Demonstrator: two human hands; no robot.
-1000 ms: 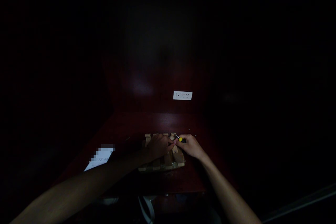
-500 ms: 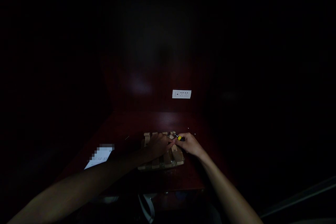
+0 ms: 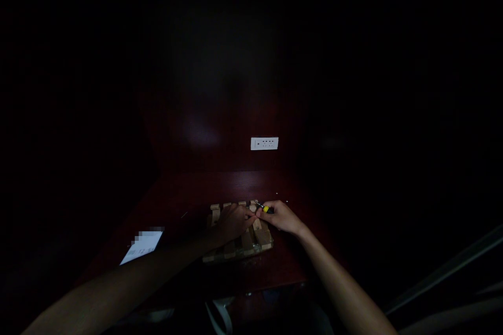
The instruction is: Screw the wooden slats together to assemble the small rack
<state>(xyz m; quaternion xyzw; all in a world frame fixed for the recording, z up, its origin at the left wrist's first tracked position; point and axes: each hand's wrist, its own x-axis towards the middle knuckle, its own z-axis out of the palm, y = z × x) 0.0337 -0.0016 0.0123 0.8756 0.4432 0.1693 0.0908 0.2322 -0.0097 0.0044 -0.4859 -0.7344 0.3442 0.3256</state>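
A slatted wooden piece (image 3: 247, 242) lies on the dark red table, with pale blocks along its far and near edges. My left hand (image 3: 234, 221) rests over its middle, fingers closed, its fingertips meeting those of the other hand; anything pinched there is too small to make out. My right hand (image 3: 280, 216) is closed around a small yellow and black tool (image 3: 266, 210) at the piece's right side. The tool's thin metal tip points left toward the far right block.
A bright sheet or screen (image 3: 142, 246), partly pixelated, lies left of my left forearm. On the back wall is a white socket panel (image 3: 264, 143). Tiny white bits (image 3: 286, 201) lie beyond my right hand. The dark red table (image 3: 236, 180) runs to the wall.
The whole view has shifted slightly, so the socket panel and wooden piece appear farther left and a little lower. Both hands keep nearly the same place on the wooden piece.
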